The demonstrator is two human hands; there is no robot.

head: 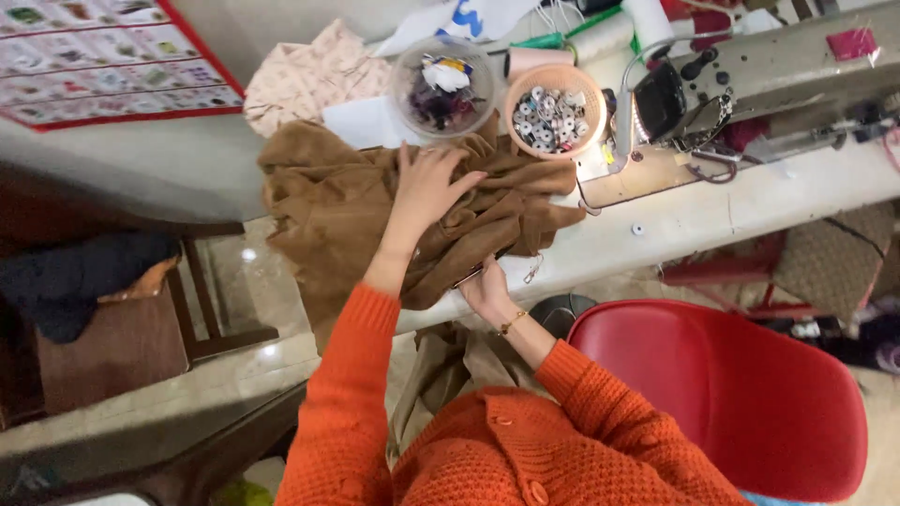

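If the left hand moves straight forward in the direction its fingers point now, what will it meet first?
Probably the clear plastic tub of small scraps. The left hand lies flat on the brown fabric, fingers pointing toward the tub just beyond them. Depth is unclear, so it might first push up a fold of fabric.

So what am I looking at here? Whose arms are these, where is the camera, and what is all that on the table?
The camera sits on a person's head and looks down, so the arms in orange sleeves are their own. No machine does the handling here, only two bare hands. The left hand lies flat, fingers spread, on a heap of brown cloth on a white table. The right hand is at the cloth's near edge, partly tucked under it, so its grip cannot be told. Behind the cloth stand a clear tub of scraps and an orange basket of bobbins. To the right is a sewing machine, and nearer, a red chair.
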